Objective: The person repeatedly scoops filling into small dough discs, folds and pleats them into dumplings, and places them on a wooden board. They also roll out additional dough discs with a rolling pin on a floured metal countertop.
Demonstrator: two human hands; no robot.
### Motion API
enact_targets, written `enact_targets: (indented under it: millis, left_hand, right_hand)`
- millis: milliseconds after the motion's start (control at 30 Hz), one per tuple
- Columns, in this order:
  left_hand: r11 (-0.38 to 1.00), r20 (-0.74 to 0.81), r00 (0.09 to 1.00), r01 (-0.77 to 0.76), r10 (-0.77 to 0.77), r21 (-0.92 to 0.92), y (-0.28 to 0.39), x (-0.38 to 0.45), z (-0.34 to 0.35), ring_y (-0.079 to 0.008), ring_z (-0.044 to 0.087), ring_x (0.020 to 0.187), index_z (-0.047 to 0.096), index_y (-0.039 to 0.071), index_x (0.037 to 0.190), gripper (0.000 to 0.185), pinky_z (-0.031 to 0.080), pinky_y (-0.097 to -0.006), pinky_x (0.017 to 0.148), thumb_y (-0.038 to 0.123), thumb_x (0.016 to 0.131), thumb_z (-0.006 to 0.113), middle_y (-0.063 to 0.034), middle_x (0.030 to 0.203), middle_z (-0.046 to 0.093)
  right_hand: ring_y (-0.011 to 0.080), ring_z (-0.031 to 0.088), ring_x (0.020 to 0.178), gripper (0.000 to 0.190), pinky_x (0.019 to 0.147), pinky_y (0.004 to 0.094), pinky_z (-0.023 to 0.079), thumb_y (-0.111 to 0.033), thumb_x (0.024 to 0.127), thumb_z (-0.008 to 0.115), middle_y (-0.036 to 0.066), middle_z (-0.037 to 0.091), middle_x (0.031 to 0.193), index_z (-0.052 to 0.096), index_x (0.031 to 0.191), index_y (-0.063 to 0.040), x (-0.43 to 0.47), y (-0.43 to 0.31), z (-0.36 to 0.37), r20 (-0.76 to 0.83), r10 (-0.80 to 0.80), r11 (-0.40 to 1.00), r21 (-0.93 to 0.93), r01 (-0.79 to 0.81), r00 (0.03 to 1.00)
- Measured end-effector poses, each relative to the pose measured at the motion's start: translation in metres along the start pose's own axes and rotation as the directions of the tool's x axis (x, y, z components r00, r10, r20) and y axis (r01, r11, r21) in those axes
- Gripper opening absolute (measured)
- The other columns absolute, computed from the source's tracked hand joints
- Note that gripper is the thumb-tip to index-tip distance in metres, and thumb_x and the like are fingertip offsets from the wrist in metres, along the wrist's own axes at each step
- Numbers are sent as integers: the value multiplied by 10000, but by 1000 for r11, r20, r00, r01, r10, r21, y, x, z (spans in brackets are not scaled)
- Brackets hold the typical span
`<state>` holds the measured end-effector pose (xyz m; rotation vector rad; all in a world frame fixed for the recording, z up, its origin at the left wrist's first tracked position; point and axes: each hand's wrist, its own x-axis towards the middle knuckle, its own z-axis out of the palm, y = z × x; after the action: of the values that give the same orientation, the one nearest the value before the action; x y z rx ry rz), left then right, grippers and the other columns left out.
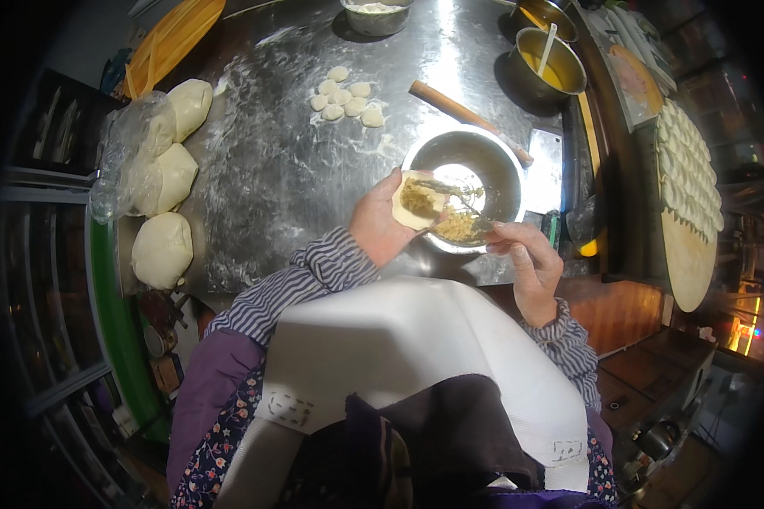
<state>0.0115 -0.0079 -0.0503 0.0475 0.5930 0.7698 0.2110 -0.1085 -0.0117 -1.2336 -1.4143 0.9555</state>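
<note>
On the open palm and fingers of my left hand [379, 223] rests a flat round dough wrapper [409, 218]. A mound of yellowish, crumbly filling [417, 198] lies on it. My right hand [536, 270] pinches the end of a thin utensil [470, 202], whose blurred tip reaches to the filling; its exact kind is hard to make out. Both hands are at the near side of a metal bowl [516, 162], with the wrapper overlapping its left rim. More filling [455, 227] sits in the bowl's near part.
Several small dough pieces [339, 97] lie on the floured metal table [261, 159]. Beyond the bowl are a wooden rolling pin [458, 113], a metal scraper [545, 168] and a pot [516, 79] of yellow liquid. Large dough lumps [162, 250] line the left; shaped dumplings [687, 165] cover a board at right.
</note>
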Motion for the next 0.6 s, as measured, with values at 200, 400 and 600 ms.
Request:
enact_targets:
  millis: [200,400,600]
  left_hand:
    - [998,-31,998,-57,57,8,0,2,-8,-351,498,1155,451,-44,1226,473,421,-500,987,335,1027,253,-221,1200,525]
    - [989,-243,959,-150,148,12,7,4,-20,-385,513,1123,465,-47,1201,488,427,-504,963,348,1025,238,-233,1165,540]
    - [989,-234,961,-149,146,8,6,5,-24,-378,511,1128,468,-54,1195,505,415,-494,978,356,1026,227,-235,1160,543]
  right_hand:
    - [156,629,784,226,695,248,506,-85,960,468,119,651,912,623,1071,37,3,1,-1,-98,137,987,103,-127,986]
    - [115,617,703,230,622,239,484,-121,959,468,85,658,814,623,1057,17,21,26,-9,-133,367,919,-104,-381,921]
    - [140,633,678,230,636,261,501,-135,959,465,89,662,792,623,1052,5,24,47,11,-38,396,901,-177,-396,918]
